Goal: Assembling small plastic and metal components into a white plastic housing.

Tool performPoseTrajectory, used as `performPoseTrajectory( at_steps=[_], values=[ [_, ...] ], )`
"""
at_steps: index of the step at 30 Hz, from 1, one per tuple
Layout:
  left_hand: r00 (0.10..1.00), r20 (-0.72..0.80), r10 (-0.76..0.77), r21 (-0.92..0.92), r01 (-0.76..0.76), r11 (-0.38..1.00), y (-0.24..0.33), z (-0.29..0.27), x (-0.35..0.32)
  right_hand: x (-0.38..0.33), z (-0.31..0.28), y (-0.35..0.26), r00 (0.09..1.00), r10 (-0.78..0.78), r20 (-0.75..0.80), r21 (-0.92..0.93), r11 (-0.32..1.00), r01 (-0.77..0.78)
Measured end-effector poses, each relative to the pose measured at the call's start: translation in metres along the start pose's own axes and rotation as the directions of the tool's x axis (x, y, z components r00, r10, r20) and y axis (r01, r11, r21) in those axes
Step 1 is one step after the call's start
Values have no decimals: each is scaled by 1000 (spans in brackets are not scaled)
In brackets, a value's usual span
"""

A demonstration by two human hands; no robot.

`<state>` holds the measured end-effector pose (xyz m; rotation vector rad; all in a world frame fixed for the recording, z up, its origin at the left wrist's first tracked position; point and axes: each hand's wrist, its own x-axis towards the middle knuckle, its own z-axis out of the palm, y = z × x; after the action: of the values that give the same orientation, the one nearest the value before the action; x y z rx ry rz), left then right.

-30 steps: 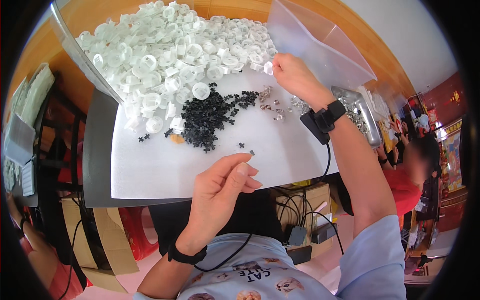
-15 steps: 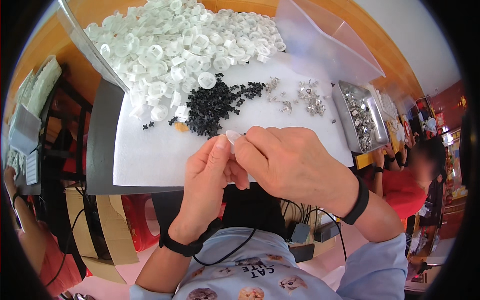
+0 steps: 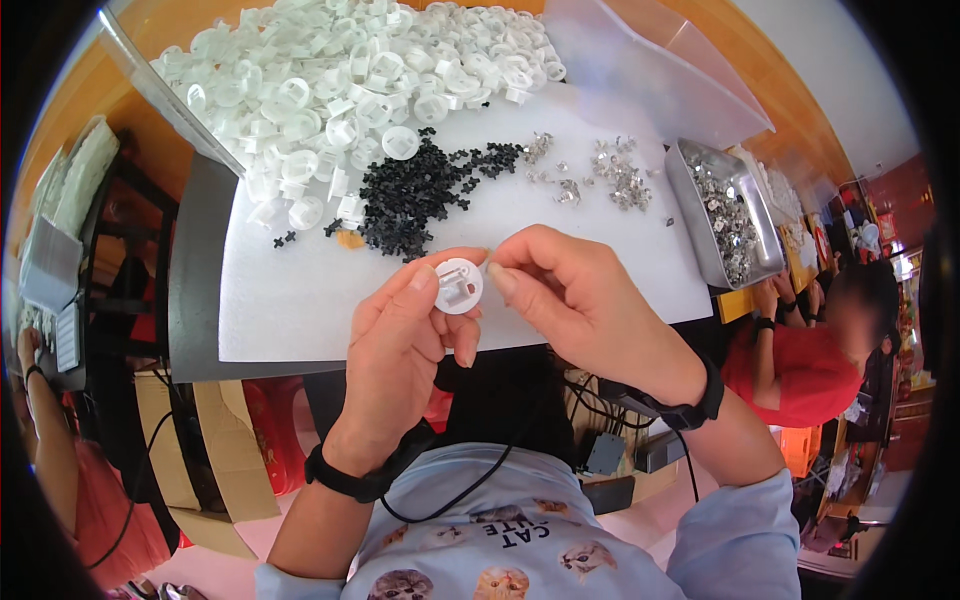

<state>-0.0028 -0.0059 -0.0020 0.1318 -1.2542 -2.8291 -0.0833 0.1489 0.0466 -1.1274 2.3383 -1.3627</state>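
A white round plastic piece (image 3: 459, 287) with a slotted, recessed face is pinched between the thumb and fingers of my left hand (image 3: 405, 325), its open face turned up. My right hand (image 3: 575, 290) is just right of the piece, thumb and forefinger pressed together near its rim. Whatever those fingertips hold, if anything, is too small to make out. Beyond my hands lies a heap of small black cross-shaped parts (image 3: 405, 195). Small shiny metal clips (image 3: 622, 175) are scattered to the right of it. A large pile of similar white plastic pieces (image 3: 330, 80) fills the back left.
White foam sheet (image 3: 290, 330) covers the table. A metal tray (image 3: 725, 225) of clips stands at the right. Clear plastic panels rise at the left (image 3: 165, 90) and back right (image 3: 660, 70). A co-worker in red (image 3: 800, 370) sits at the right; another person's arm (image 3: 45, 420) shows at the left.
The white piece has been turned from edge-on to face up in my left hand. My right hand has drawn back slightly to the right and rolled, showing its thumb. The view shifted a little.
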Motion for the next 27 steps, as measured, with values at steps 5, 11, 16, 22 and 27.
performPoseTrajectory(
  at_steps=[5,11,16,22,27],
  values=[
    [1000,-9,-21,20,21,1000,-1,0,2,1,5,1,968,218,126,319,915,-248],
    [1000,5,-28,43,28,999,0,4,1,2,7,3,964,212,159,411,874,-260],
    [996,78,-52,72,46,996,2,-1,1,-2,6,12,992,101,73,288,950,-118],
    [999,30,-12,101,9,995,-2,-4,1,18,-46,25,984,171,-58,44,985,-169],
    [1000,-20,8,118,-6,993,-4,2,0,26,-89,58,980,169,-105,-360,912,-196]
  ],
)
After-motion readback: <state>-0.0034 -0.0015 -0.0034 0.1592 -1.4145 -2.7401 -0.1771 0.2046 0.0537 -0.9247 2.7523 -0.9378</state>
